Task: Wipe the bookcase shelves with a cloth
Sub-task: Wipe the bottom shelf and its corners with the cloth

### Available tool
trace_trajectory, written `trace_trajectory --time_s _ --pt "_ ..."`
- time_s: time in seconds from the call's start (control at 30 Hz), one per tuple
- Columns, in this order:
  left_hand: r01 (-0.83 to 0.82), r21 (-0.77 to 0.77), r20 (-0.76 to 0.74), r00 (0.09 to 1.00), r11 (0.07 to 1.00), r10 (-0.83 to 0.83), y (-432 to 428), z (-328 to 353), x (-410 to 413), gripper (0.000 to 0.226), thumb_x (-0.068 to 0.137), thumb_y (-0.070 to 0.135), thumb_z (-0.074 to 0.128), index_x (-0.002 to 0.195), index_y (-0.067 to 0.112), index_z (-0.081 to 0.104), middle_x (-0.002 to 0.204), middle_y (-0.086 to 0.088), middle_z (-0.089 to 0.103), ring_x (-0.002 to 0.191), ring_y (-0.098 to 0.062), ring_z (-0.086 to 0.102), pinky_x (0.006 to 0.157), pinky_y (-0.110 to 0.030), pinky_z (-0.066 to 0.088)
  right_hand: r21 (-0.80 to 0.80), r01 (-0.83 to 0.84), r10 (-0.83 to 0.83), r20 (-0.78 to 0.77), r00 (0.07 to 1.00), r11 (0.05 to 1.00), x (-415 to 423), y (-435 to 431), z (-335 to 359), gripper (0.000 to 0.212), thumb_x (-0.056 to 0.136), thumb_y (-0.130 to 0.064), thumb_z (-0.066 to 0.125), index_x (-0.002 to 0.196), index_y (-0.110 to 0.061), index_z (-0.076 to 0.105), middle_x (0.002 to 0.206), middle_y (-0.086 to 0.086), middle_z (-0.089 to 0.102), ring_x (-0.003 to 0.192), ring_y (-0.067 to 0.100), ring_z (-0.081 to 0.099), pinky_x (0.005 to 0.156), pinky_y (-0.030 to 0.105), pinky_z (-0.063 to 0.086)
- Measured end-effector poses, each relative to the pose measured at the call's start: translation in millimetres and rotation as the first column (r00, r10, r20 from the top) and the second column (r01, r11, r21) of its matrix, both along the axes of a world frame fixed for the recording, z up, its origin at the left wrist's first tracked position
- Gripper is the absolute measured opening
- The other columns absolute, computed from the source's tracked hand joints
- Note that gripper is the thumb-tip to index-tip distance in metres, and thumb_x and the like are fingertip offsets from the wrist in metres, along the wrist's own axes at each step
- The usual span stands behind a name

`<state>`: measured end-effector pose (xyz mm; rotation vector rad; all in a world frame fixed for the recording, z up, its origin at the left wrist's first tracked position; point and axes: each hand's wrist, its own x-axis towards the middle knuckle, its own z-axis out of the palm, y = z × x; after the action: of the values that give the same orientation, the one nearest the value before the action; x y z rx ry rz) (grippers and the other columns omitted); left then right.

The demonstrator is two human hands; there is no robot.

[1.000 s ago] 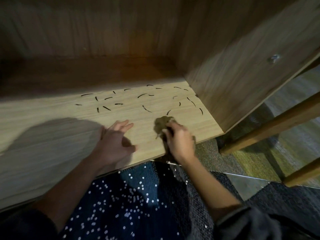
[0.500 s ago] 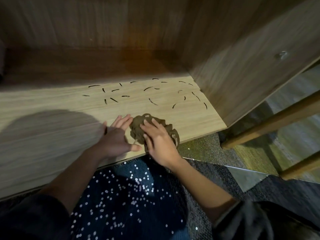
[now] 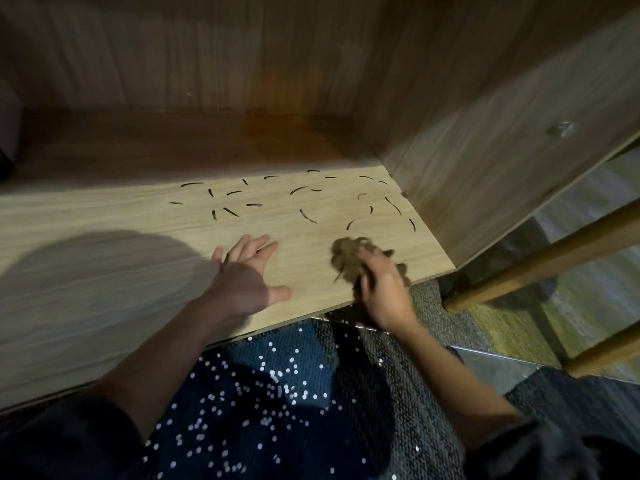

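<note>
A low wooden shelf (image 3: 145, 237) of the bookcase lies in front of me, with several short dark curved marks (image 3: 304, 215) scattered over its lit right part. A crumpled brown cloth (image 3: 346, 255) sits on the shelf near the front right corner. My right hand (image 3: 384, 289) holds the cloth down against the board, blurred by motion. My left hand (image 3: 244, 275) rests flat on the shelf to the left of the cloth, fingers spread and straight, holding nothing.
The bookcase side panel (image 3: 502, 161) rises close on the right and the back panel (image 3: 207, 57) stands behind. Wooden rails (image 3: 540, 265) slant over the floor at right. Dark sequinned fabric (image 3: 270, 403) lies below the shelf edge.
My right hand has swept the cloth to the right, away from my left hand and towards the front right corner. My left hand has stayed flat in place.
</note>
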<state>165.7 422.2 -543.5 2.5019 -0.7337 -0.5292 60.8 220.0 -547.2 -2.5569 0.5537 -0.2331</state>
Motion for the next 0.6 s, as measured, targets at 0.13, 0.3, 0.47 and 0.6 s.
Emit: trace_trajectory --time_s 0.13,0.3,0.47,0.6 --pt "-0.02 0.132 0.027 1.0 0.991 0.017 -33 5 8 0.089 0.08 0.06 0.057 0.149 0.033 0.008 0.157 0.009 -0.009 0.143 -0.013 -0.012 0.113 -0.045 -0.012 -0.066 0.125 -0.125 0.006 0.992 0.99 57 -25 -4 0.042 0.093 -0.004 0.04 0.135 -0.01 0.046 0.14 0.012 0.045 0.135 0.028 0.03 0.114 0.04 0.02" --pt "-0.024 0.159 -0.044 0.999 0.987 0.031 -44 -2 14 0.1 0.075 0.067 0.057 0.149 0.031 0.0 0.156 0.008 -0.017 0.142 -0.015 -0.018 0.112 -0.047 -0.014 -0.093 -0.08 0.085 0.046 0.995 0.992 63 2 -7 0.044 0.09 -0.005 0.046 0.134 -0.011 0.047 0.143 0.01 0.043 0.135 0.027 0.029 0.113 0.028 0.011" --pt "0.01 0.137 -0.026 1.0 0.99 -0.006 -41 -8 19 0.104 0.076 0.067 0.056 0.148 0.03 -0.008 0.154 0.006 -0.023 0.14 -0.017 -0.024 0.109 -0.049 -0.019 -0.141 -0.075 0.08 0.024 0.997 0.987 44 -21 -3 0.043 0.089 -0.003 0.048 0.131 -0.01 0.05 0.14 0.007 0.046 0.133 0.026 0.032 0.115 0.035 0.02" --pt "0.003 0.112 -0.025 1.0 0.994 -0.001 -42 -10 18 0.105 0.074 0.068 0.057 0.149 0.03 -0.007 0.154 0.006 -0.022 0.14 -0.017 -0.025 0.108 -0.049 -0.019 -0.153 0.02 -0.015 0.037 0.999 0.988 81 -15 -1 0.041 0.091 -0.003 0.043 0.132 -0.006 0.05 0.139 0.013 0.046 0.13 0.031 0.033 0.111 0.035 0.023"
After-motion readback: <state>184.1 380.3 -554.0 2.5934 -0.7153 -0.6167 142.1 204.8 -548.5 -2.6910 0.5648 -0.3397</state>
